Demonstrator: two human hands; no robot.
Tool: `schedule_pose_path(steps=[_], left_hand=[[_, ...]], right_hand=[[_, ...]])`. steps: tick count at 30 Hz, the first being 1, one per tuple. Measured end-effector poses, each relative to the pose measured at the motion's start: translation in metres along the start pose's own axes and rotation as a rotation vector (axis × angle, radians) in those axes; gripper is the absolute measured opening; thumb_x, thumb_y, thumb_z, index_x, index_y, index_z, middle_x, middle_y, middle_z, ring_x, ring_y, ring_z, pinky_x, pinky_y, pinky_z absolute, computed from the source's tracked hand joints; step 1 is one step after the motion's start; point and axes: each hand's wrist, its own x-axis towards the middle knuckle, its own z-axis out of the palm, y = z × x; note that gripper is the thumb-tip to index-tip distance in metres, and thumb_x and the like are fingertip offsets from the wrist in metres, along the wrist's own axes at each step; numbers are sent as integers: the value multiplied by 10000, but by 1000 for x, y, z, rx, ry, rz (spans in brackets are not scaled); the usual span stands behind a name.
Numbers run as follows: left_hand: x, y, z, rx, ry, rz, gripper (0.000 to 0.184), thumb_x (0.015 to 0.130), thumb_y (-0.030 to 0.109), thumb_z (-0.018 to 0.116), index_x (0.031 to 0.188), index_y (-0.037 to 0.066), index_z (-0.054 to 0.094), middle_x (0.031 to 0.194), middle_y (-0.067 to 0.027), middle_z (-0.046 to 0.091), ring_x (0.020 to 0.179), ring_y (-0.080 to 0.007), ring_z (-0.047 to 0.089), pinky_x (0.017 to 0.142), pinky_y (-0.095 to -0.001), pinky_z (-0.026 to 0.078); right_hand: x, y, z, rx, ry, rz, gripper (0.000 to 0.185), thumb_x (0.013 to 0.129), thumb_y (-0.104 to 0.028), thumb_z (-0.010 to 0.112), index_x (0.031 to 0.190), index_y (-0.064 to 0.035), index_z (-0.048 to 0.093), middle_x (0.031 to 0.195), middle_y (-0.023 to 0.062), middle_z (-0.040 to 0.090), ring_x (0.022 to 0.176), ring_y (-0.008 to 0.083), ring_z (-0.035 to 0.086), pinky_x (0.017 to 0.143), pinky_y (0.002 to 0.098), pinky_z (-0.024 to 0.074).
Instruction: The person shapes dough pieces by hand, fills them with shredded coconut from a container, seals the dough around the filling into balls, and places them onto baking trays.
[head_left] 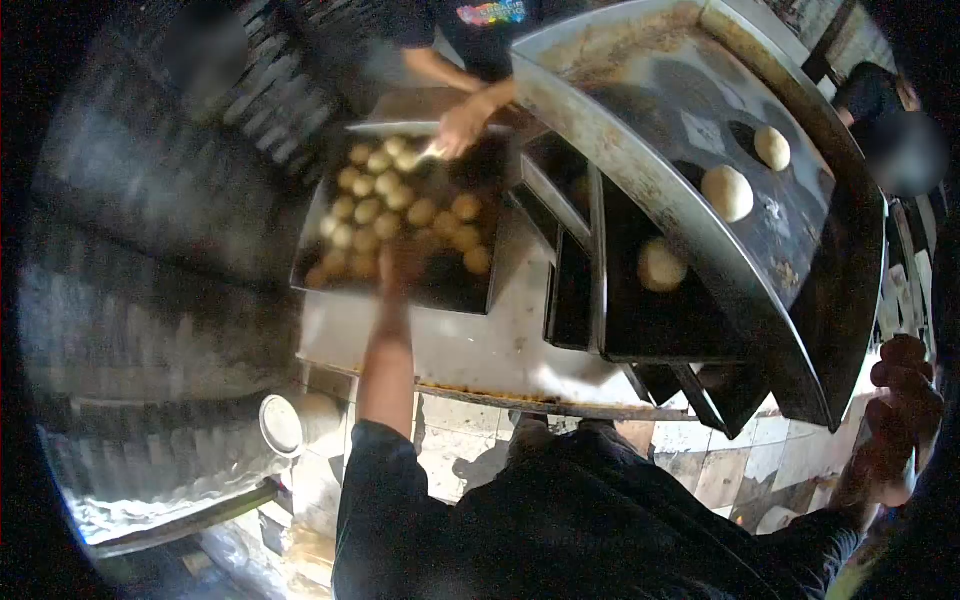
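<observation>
My left arm stretches forward over a dark metal tray (440, 296) holding many pale, round dough balls (396, 197). At the tray's near side my left hand (392, 262) is among the nearest balls, its fingers smeared by blur. Far out at the right edge, my right hand (905, 385) is raised in shadow beside the stacked trays. Its fingers are too dark to make out, and I cannot tell whether it holds anything. A co-worker's hand (462, 130) reaches over the far side of the same tray.
Deep trays (640, 150) are stacked at angles on the right, some with dough balls (727, 193). The white table (440, 350) has a worn front edge. A white bucket (283, 426) is at lower left, and another person (880, 95) is at far right.
</observation>
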Motion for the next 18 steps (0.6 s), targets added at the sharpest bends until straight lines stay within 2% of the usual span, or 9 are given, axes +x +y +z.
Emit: schedule_pose_path(steps=[2,4,7,8,9,11,12,15,18], left_hand=[[9,-4,15,39,-259,19,497,912,508,535,1044,45,659,955,-202,677,933,-392,638,826,-507,482],[8,62,-66,217,-415,-29,408,901,416,591,1035,34,643,905,-207,671,930,-401,634,823,-486,491],[-43,144,-157,-164,254,-71,288,853,239,700,1009,13,613,993,-181,639,875,-329,626,813,-435,488],[-48,207,-202,-613,262,-352,447,864,202,680,1197,-53,526,1128,-184,546,1017,-325,569,891,-501,472],[-70,223,-222,-143,464,-32,489,847,235,711,1196,-59,535,1120,-185,539,1027,-313,557,907,-483,450],[-99,322,-267,-224,715,126,496,848,222,714,1230,-36,531,1151,-179,565,1030,-303,543,923,-478,429],[-111,355,-268,-263,713,143,496,848,222,714,1230,-36,531,1151,-179,565,1030,-303,543,923,-478,429],[-158,452,-268,-752,-345,749,811,763,147,794,1402,-80,351,1396,-262,423,1215,-364,516,1005,-459,427],[-184,568,-240,-1187,-438,763,1049,724,317,834,1474,-60,206,1419,-252,386,1148,-314,535,923,-392,491]], right_hand=[[-32,-6,-7,26,88,93,492,859,-427,579,1151,-31,592,1167,205,532,1030,352,546,908,460,439],[-63,-11,-13,76,185,174,474,850,-420,586,1122,-32,602,1122,195,549,982,341,561,872,449,457],[-113,-23,-22,230,360,257,448,836,-410,597,1079,-33,616,1056,180,574,910,324,583,818,432,483],[-130,-25,-18,312,420,281,440,832,-406,601,1064,-34,621,1034,175,583,887,319,590,799,426,492],[-148,-30,-14,430,452,274,431,827,-403,604,1049,-34,626,1012,170,591,863,313,597,781,420,501],[-183,-39,6,752,393,273,415,818,-396,611,1020,-35,636,967,160,609,815,302,612,745,409,519],[-173,-57,-13,723,93,641,456,811,-391,614,1070,-18,658,914,157,632,791,289,625,742,378,512],[-212,-51,9,1007,-118,690,601,889,-411,641,1293,26,562,1007,204,661,876,317,657,795,387,506],[-272,-42,-17,785,176,761,483,782,-164,775,1200,28,629,1000,199,673,934,281,672,792,339,527]])
